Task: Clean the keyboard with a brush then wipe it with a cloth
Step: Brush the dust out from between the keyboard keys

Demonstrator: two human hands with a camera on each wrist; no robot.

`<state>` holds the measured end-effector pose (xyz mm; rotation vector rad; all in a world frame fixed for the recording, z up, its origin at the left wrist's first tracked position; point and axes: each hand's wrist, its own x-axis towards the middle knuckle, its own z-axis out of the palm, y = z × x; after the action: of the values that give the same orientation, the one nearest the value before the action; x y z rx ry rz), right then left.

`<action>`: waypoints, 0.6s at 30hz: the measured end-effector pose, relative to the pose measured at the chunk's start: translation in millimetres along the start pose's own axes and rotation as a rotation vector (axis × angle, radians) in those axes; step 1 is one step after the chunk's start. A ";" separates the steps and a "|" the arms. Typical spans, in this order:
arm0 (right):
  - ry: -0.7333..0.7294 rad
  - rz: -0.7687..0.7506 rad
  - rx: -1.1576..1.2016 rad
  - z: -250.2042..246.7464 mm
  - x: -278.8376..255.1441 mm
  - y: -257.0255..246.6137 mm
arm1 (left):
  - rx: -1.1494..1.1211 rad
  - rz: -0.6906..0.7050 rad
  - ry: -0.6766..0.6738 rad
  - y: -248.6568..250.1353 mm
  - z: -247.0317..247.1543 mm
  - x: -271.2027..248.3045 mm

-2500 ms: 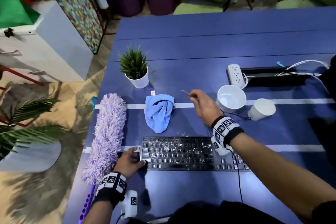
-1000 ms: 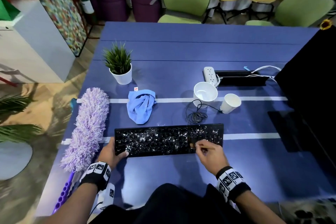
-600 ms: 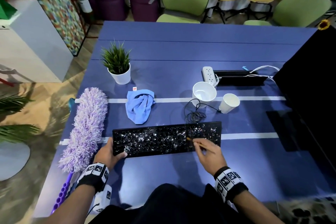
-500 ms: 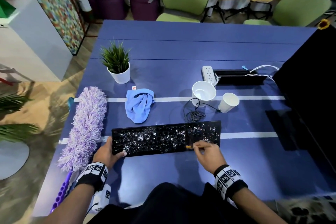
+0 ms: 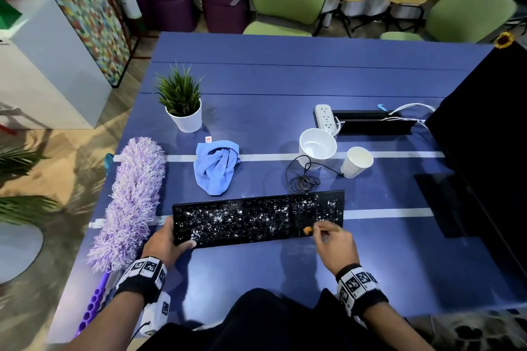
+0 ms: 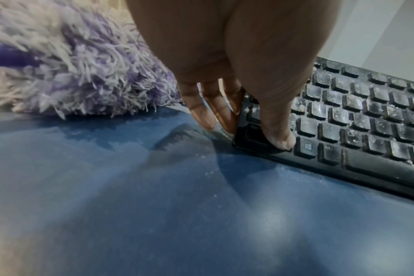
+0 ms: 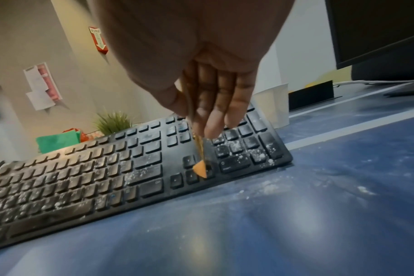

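A black keyboard (image 5: 258,218) (image 6: 357,119) (image 7: 121,168) speckled with white powder lies on the blue table (image 5: 285,80). My left hand (image 5: 164,245) (image 6: 243,115) grips its left end, thumb on the near corner keys and fingers along the side edge. My right hand (image 5: 332,242) (image 7: 206,112) pinches a thin brush (image 5: 316,229) (image 7: 199,149) whose orange bristle tip touches the arrow keys near the keyboard's right end. A crumpled blue cloth (image 5: 216,167) lies behind the keyboard, apart from both hands.
A fluffy purple duster (image 5: 131,199) (image 6: 71,74) lies left of the keyboard. Behind it are a coiled black cable (image 5: 302,179), a white bowl (image 5: 317,147), a paper cup (image 5: 356,162), a power strip (image 5: 325,118) and a potted plant (image 5: 182,102). A dark monitor (image 5: 484,151) stands at right.
My right hand came back from the far side of the table with the brush and set its tip on the keyboard's right part, shifting it slightly rightward. My left hand kept holding the left end.
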<state>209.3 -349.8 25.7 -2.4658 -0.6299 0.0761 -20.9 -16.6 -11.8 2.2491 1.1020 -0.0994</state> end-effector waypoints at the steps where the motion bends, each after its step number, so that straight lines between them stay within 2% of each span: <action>1: -0.007 0.019 0.011 -1.0 1.3 -1.2 | -0.001 -0.004 0.003 0.9 -0.2 -0.8; 6: -0.277 -0.080 0.208 0.6 0.5 -7.6 | 0.000 0.001 -0.006 1.7 -0.9 -0.6; 10: -0.156 -0.012 0.173 -9.1 2.7 -0.2 | -0.001 -0.005 -0.011 -0.6 -1.4 0.5; 13: -0.074 -0.106 0.227 -17.5 3.0 -7.3 | 0.008 -0.011 -0.024 -1.6 -1.5 1.5; 18: -0.175 -0.112 0.212 -3.0 1.4 -6.4 | 0.020 -0.011 -0.020 -1.1 -2.2 0.4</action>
<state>208.5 -346.2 31.8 -2.2302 -0.7914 0.3020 -21.9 -14.6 -10.8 2.2553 1.1072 -0.1383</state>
